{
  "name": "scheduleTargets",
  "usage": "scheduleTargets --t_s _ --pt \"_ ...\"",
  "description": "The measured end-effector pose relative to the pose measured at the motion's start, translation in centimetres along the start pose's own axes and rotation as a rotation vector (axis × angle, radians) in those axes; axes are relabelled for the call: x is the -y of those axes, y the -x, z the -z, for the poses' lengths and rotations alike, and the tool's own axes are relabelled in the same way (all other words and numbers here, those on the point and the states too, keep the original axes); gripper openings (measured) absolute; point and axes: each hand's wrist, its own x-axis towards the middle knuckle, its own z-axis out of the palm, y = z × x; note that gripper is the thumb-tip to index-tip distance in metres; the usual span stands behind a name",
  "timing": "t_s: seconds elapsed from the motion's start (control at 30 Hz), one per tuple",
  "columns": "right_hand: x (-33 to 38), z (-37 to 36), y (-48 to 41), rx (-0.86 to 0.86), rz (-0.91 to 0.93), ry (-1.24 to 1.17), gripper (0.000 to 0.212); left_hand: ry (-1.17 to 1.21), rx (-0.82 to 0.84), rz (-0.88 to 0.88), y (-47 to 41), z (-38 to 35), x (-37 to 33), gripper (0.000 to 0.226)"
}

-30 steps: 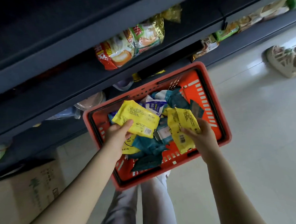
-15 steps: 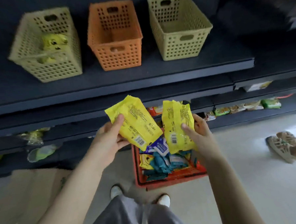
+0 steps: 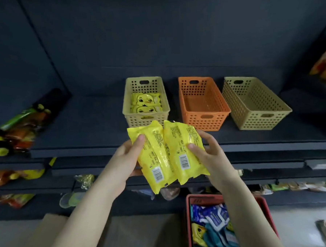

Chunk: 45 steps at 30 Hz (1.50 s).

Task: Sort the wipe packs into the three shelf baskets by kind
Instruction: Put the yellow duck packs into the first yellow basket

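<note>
My left hand grips one yellow wipe pack, back side up with a barcode label. My right hand grips a second yellow wipe pack that touches the first. Both packs hang just in front of the shelf edge, below the left beige basket, which holds yellow packs. Beside it stand an orange basket and a right beige basket, both with nothing visible inside. Down at the floor, a red shopping basket holds blue, teal and yellow packs.
The dark shelf carries snack bags at its left end. Lower shelves hold more bagged goods. A cardboard box sits on the floor at lower left, left of the red basket.
Both hands lifted the yellow packs out of the red basket up to shelf height and brought them together. The view tilted up from the floor basket to the three shelf baskets.
</note>
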Motion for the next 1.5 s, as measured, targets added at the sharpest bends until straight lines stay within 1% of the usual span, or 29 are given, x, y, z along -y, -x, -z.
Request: scheduleTargets --t_s 0.07,0.1,0.13,0.2,0.27,0.3,0.37,0.4,0.47,0.53,0.6,0.67,0.73,0.77,0.87,0.93,1.03,1.17,1.33,1.5 --pt "-0.2 -3.5 -1.6 0.031 0.092 0.210 0.032 -0.001 0.001 -0.031 -0.6 3.1 -0.8 0.041" --pt "-0.2 -5.2 -2.3 0.050 0.102 0.274 0.034 0.003 0.006 -0.038 -1.0 4.4 -1.2 0.042" --pt "-0.2 -6.9 -2.8 0.063 0.092 0.290 0.044 0.007 0.015 -0.044 -1.4 5.6 -1.5 0.042" --pt "-0.1 -9.9 -3.6 0.131 0.044 0.229 0.061 0.004 0.044 -0.065 -2.1 7.2 -2.3 0.039" --pt "-0.2 -11.7 -4.2 0.165 -0.032 0.102 0.072 -0.008 0.061 -0.094 -2.6 8.3 -3.2 0.038" --pt "-0.1 -12.3 -4.4 0.159 -0.058 0.035 0.070 -0.016 0.063 -0.109 -2.9 8.7 -3.6 0.037" --pt "0.5 -12.9 -5.1 0.135 -0.088 -0.117 0.054 -0.016 0.062 -0.129 -3.6 9.8 -4.4 0.037" --pt "1.1 -13.1 -5.5 0.132 -0.111 -0.196 0.050 -0.005 0.052 -0.132 -4.2 10.4 -4.7 0.037" --pt "2.2 -12.9 -6.6 0.124 -0.142 -0.333 0.051 0.021 0.017 -0.128 -5.5 11.5 -5.3 0.039" --pt "3.4 -12.4 -8.5 0.102 -0.138 -0.390 0.052 0.046 -0.022 -0.113 -7.2 12.1 -5.8 0.041" --pt "4.5 -11.7 -10.7 0.076 -0.142 -0.383 0.049 0.056 -0.051 -0.098 -9.1 12.4 -6.4 0.041" --pt "5.6 -11.0 -13.1 0.105 -0.150 -0.360 0.051 0.061 -0.078 -0.090 -11.2 12.3 -7.0 0.040" --pt "6.4 -10.6 -15.6 0.169 -0.149 -0.324 0.055 0.062 -0.113 -0.084 -13.4 12.0 -7.4 0.037" --pt "6.5 -10.5 -16.9 0.174 -0.149 -0.291 0.052 0.064 -0.130 -0.080 -14.4 11.9 -7.7 0.037" --pt "6.6 -10.1 -20.8 0.055 -0.124 -0.168 0.040 0.079 -0.179 -0.052 -17.5 11.3 -8.3 0.037" --pt "6.5 -9.9 -23.1 0.040 -0.081 -0.065 0.037 0.083 -0.204 -0.042 -19.4 11.1 -8.8 0.037" --pt "6.8 -9.5 -26.1 0.081 -0.057 0.067 0.033 0.100 -0.246 -0.020 -21.9 11.3 -9.2 0.037" --pt "7.3 -9.1 -28.8 0.186 -0.059 0.276 0.031 0.128 -0.303 0.053 -24.1 12.3 -9.0 0.042" --pt "7.0 -9.4 -30.9 0.272 -0.097 0.447 0.022 0.073 -0.292 0.114 -26.4 14.5 -8.4 0.047" --pt "5.9 -9.5 -32.0 0.301 -0.159 0.564 0.022 -0.026 -0.244 0.174 -28.2 16.9 -7.1 0.048"
